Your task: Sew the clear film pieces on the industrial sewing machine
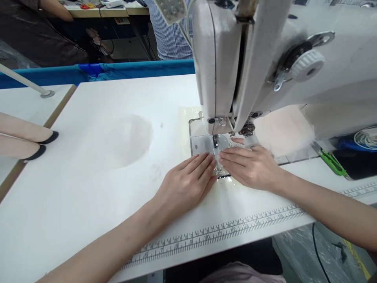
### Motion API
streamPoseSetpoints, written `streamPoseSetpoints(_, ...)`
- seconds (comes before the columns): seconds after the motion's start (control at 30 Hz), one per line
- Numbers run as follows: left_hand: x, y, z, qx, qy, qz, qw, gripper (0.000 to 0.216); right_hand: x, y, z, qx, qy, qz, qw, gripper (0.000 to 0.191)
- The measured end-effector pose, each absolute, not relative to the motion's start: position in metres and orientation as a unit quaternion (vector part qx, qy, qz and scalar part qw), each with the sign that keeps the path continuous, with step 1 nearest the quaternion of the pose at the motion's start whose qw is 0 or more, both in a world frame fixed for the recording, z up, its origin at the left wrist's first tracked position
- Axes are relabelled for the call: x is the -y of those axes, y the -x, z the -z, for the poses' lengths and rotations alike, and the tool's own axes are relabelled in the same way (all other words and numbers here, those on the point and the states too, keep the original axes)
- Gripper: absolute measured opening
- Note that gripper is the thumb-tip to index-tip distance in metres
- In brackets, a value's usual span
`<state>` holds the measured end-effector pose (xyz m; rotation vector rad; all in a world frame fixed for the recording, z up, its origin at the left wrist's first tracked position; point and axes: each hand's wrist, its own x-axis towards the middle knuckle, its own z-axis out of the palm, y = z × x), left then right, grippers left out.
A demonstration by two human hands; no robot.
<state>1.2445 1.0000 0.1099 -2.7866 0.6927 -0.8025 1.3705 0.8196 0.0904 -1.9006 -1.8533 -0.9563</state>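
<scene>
My left hand (188, 179) lies with fingers stretched out and together, its fingertips at the front of the metal needle plate (202, 144). Opposite it, my right hand (250, 167) rests with its fingers extended toward the left, close to the presser foot (216, 141). Both hands press down just in front of the foot of the white sewing machine (215, 67). Whether a thin piece of material lies under the fingers I cannot tell. Pale peach fabric (285, 129) lies behind my right hand, beneath the machine arm.
Green-handled thread snips (332, 162) lie at the right, beside a dark tray (357, 159). A printed ruler (206, 237) runs along the front edge. Two pale peach pieces with black ends (23, 135) lie at left, near a thin white rod (23, 80). People stand beyond the blue cloth edge (132, 70).
</scene>
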Motion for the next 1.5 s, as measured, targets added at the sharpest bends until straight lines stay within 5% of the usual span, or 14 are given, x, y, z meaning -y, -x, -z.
streamPoseSetpoints(1.5,-1.017,-1.269,-0.101,-0.088,0.977,0.192,0.0,0.052,-0.823,-1.376,-0.094,0.61,0.725,0.293,0.13,0.025)
